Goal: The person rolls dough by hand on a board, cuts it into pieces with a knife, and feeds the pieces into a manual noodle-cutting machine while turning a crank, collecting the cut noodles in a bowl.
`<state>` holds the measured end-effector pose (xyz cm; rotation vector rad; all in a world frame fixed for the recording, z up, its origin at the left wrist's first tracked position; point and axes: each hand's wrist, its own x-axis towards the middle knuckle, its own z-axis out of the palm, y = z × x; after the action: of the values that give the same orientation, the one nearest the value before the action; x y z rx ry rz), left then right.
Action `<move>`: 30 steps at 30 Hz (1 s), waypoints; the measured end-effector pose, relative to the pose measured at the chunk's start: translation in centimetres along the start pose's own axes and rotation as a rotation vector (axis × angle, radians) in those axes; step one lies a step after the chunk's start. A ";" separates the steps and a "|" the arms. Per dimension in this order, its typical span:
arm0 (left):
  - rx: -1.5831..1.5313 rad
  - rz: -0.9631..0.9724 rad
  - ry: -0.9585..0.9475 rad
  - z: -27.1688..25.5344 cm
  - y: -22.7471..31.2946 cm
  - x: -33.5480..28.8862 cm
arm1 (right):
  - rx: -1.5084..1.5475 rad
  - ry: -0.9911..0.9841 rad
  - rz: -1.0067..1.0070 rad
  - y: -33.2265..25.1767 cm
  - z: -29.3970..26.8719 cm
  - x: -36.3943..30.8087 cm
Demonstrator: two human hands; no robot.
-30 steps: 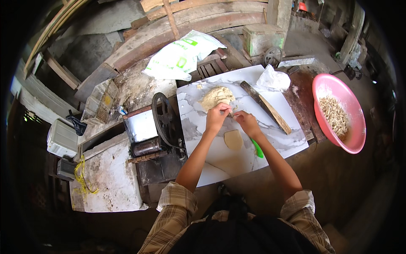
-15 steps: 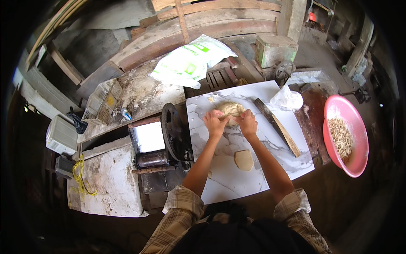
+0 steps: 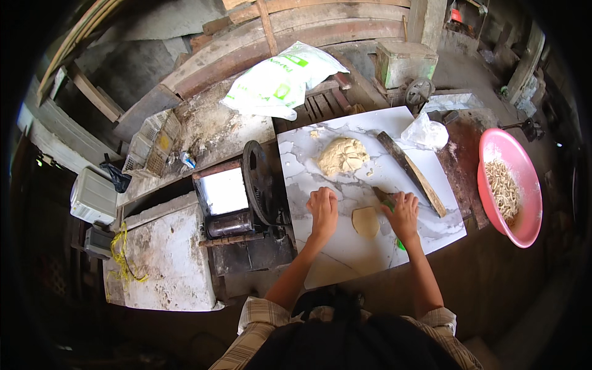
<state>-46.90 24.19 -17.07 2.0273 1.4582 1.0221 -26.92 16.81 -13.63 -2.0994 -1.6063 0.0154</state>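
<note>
On the marbled white board (image 3: 333,262) lies a lumpy mound of pale dough (image 3: 343,155), with neither hand touching it. My left hand (image 3: 323,213) is nearer to me, its fingers curled in, and nothing shows in them. Between my hands rests a flat, rounded piece of dough (image 3: 365,222). My right hand (image 3: 404,216) is over a green-handled knife (image 3: 401,245), thumb apart from its bent fingers; part of the blade shows beyond the thumb. A long wooden stick (image 3: 412,174) lies farther right, beside a white plastic bag (image 3: 425,132).
A pink basin (image 3: 532,213) with thin pale strips stands at the right. Left of the board is a roller machine (image 3: 225,227) with a dark wheel (image 3: 256,182). Farther back lie a large white-and-green sack (image 3: 280,83) and a plastic crate (image 3: 148,145).
Both hands have left the dough mound and come back toward me. The right has moved over to the knife, which now shows. The view has shifted slightly.
</note>
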 end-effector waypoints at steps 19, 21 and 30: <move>0.248 0.189 -0.019 1.7 2.7 -8.3 | -0.031 -0.514 -0.094 -7.0 -2.1 -6.0; 0.250 0.171 -0.042 1.9 2.8 -8.3 | -0.018 -0.507 -0.097 -6.8 -1.1 -6.5; 0.194 0.135 -0.074 2.2 2.1 -8.5 | -0.012 -0.418 -0.120 -6.7 1.0 -7.7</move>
<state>-45.32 15.65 -19.61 2.3032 1.4469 0.8752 -35.66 11.43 -14.07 -2.1015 -1.9695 0.4314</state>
